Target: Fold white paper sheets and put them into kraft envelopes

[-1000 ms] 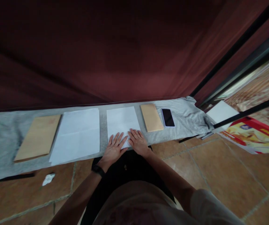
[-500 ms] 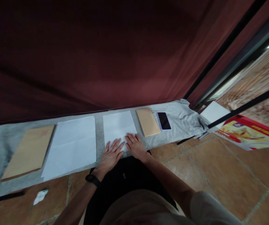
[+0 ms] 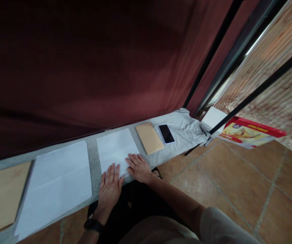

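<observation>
A white sheet of paper [image 3: 116, 145] lies on the cloth-covered table in front of me. My left hand [image 3: 111, 186] rests flat on its near left part, fingers stretched out. On the near right part lies my right hand [image 3: 139, 168], also flat with fingers extended. Just right of the sheet is a small brown envelope [image 3: 149, 137], apart from my fingers. To the left, larger white sheets of paper [image 3: 56, 186] are stacked with edges slightly uneven. Beyond them sit large brown envelopes [image 3: 4, 193], partly cut off by the view's left edge.
A phone [image 3: 166, 134] lies right of the small envelope on the grey cloth [image 3: 186, 125]. Dark red curtain [image 3: 97, 84] hangs along the table's far side. Black poles [image 3: 257, 89] stand at the right. A red and yellow box [image 3: 250, 132] is beyond the table's right end.
The view has turned right, so the table things appear farther left and tilted. My left hand has angled its fingers more forward on the sheet; both hands stay flat on it.
</observation>
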Tool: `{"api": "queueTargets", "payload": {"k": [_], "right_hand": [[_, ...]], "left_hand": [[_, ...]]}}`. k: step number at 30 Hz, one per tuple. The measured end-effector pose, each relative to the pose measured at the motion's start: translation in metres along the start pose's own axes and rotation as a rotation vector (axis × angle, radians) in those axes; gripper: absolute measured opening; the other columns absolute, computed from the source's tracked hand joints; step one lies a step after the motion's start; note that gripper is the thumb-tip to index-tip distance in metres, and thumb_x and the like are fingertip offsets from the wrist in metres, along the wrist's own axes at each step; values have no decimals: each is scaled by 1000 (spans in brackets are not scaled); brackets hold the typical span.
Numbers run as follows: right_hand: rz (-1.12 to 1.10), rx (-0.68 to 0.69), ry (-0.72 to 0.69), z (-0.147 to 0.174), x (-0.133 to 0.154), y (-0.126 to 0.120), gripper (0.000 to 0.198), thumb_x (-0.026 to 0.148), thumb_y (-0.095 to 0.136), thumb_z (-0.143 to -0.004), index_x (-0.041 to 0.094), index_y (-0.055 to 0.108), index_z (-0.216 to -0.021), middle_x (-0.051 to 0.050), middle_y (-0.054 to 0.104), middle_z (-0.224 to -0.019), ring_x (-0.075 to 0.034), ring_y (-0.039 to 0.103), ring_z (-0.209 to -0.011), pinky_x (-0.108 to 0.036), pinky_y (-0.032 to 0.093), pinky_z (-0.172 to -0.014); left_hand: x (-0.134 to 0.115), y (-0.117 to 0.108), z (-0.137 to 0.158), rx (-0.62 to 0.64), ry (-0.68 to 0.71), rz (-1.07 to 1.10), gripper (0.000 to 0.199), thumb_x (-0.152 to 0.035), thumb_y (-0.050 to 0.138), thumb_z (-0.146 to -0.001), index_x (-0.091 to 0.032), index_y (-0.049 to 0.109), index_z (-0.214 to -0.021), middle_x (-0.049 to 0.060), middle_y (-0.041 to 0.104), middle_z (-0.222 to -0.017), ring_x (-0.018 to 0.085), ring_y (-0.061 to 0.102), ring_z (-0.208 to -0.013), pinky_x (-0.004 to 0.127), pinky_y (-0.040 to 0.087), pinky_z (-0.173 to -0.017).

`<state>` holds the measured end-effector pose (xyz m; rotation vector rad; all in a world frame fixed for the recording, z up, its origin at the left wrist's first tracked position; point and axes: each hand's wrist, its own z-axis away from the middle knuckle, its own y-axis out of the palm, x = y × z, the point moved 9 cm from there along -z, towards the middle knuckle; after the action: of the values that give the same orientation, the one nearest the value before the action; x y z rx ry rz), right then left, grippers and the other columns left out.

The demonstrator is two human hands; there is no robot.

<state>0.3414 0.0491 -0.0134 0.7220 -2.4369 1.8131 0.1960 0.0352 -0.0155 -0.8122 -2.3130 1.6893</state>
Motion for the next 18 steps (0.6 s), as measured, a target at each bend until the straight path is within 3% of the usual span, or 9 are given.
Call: {"api": "queueTargets", "payload": {"k": [8,12,18], "right_hand": [[7,-28,-3,11,-18,-10,54,45,50,-104,16,48,-151,-13,49,-157,-25,43,-147,-47,29,-125],[5,-6,-81,13,-5,-7,55,48,48,-105,19,48,-151,-10,44,-160,-26,40,-149,-47,26,-126],[0,74,-161,19,1,2,55,51,47,-105,22,48,-151,-10,44,-161,-24,40,-148,-46,26,-126]], "left_hand": [[18,-3,14,-45,16,-17,68,-51,27,-105,-12,29,-161,21,38,-161,36,36,-150,60,28,-122],[8,-8,6,-38,43,-39,67,-51,27,-105,-12,32,-160,21,37,-162,37,34,-151,63,22,-123],[-9,2,-9,36,137,-20,61,-50,27,-105,-20,41,-157,13,39,-162,34,33,-152,59,25,-123]]}}
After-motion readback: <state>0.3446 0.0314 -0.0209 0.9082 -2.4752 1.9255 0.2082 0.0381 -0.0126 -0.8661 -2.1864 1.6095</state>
